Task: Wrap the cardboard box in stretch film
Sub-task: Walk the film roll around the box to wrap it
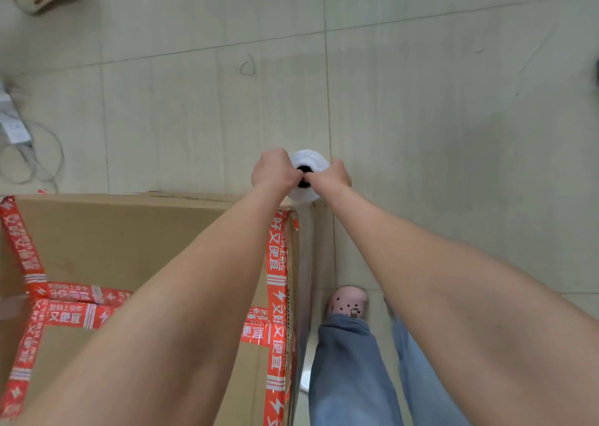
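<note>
The left hand (275, 171) curls round the 9 o'clock side of the stretch film roll (308, 158), and the right hand (334, 176) curls round its 3 o'clock side. The hands meet at the roll's dark core. The roll, seen end-on, sits just past the 1 o'clock corner of the cardboard box (129, 247). The box is crossed with red tape (277, 279) and stands on the tiled floor (421, 101) at 8 o'clock.
</note>
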Motion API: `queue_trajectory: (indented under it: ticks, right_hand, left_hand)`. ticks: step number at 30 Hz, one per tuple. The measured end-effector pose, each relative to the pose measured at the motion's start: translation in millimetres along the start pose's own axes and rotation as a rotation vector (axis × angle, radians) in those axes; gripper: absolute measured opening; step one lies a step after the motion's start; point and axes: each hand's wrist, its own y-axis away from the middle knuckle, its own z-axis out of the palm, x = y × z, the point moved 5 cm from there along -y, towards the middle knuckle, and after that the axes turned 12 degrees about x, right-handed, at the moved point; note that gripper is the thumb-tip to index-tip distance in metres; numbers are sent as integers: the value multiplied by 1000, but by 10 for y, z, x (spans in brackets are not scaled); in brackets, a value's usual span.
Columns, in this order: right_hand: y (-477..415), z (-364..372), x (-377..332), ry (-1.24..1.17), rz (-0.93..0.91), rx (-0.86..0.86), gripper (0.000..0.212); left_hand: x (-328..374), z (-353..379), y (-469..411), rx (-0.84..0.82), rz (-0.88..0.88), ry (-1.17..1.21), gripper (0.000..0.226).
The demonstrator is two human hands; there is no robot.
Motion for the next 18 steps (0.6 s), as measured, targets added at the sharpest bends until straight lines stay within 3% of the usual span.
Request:
queue_trajectory:
  ticks: [2,4,8,12,15,18]
  right_hand:
    - [36,82,29,-91,133,-77,55]
    - [24,118,-23,-120,130,-89,50]
    - [-42,128,-247,120,-100,-73,46]
    - [-83,137,-532,299,-350,-74,32]
    - [-98,144,-651,297,-431,-68,46]
    - [-124,136,-636,185,-295,-92,67]
  left_hand:
    - [-30,-8,-13,12,3,-26,12]
    - [-73,-17,-31,8,0,-36,13]
    - [-66,-20,-129,-17,48,-13,26]
    - [-125,-71,-200,34,-21,28,22]
    - [-178,-136,-226,77,-127,41,22]
    - [-184,-193,-255,114,-231,96,24]
